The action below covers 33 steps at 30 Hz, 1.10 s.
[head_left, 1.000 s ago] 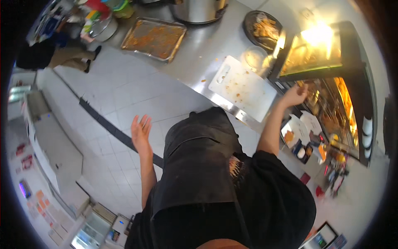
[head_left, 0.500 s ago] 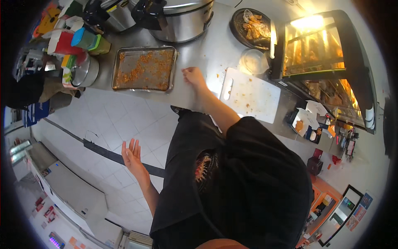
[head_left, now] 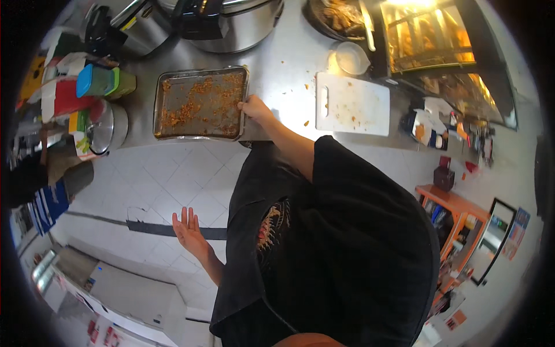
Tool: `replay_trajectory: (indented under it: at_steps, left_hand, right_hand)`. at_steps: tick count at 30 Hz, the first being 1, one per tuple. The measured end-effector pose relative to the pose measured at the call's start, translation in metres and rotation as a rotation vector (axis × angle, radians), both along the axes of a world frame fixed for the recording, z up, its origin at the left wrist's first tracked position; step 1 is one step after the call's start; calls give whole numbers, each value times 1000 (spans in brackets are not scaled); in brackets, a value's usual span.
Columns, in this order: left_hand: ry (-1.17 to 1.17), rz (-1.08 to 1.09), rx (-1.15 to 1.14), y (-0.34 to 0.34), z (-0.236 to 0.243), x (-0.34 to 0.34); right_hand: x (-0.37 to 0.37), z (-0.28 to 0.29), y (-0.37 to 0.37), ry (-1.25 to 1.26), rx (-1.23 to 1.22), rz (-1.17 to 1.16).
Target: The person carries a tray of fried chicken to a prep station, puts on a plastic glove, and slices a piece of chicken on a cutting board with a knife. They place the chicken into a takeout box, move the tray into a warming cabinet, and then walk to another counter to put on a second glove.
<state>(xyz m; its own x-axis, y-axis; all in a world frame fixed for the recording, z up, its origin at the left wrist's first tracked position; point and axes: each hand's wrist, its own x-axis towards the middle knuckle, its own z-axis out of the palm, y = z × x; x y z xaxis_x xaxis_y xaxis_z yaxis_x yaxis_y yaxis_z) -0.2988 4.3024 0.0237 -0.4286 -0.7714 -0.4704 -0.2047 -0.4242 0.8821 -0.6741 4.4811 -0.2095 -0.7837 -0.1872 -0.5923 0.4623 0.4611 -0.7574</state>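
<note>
A metal baking tray (head_left: 203, 105) with orange-brown crumbs scattered over its bottom lies on the steel counter, close to its front edge. My right hand (head_left: 256, 109) is closed on the tray's right rim. The fingertips reach over the rim, and the thumb is partly hidden. My left hand (head_left: 189, 230) hangs out over the tiled floor, palm up with fingers spread, and holds nothing. To the right of my right arm lies a white cutting board (head_left: 352, 104) with crumbs on it.
Large steel pots (head_left: 237, 29) stand behind the tray. Left are a steel bowl (head_left: 115, 128) and a blue-lidded container (head_left: 94, 81). Back right are a dark pan (head_left: 317, 20) with food, a knife (head_left: 367, 26), a round clear tub (head_left: 351, 58) and a lit display warmer (head_left: 430, 40).
My right hand has moved left from the bare counter onto the tray's right rim and taken hold of it. My left hand stays open. The view has shifted slightly.
</note>
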Motion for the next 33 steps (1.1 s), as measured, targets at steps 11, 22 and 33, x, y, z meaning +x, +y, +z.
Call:
replay_trajectory:
  at_steps: [11,22,33]
  left_hand:
    - [-163,-325,-401,-131,-15,65]
    - [-128,292,-388,-122,-22,334]
    - [-52,569,-202,-288,-37,468]
  right_hand:
    - [129,144,86,97,-135,108]
    - [260,145,-78,56,-264,317]
    - [347,119,-310,-68,-309,615]
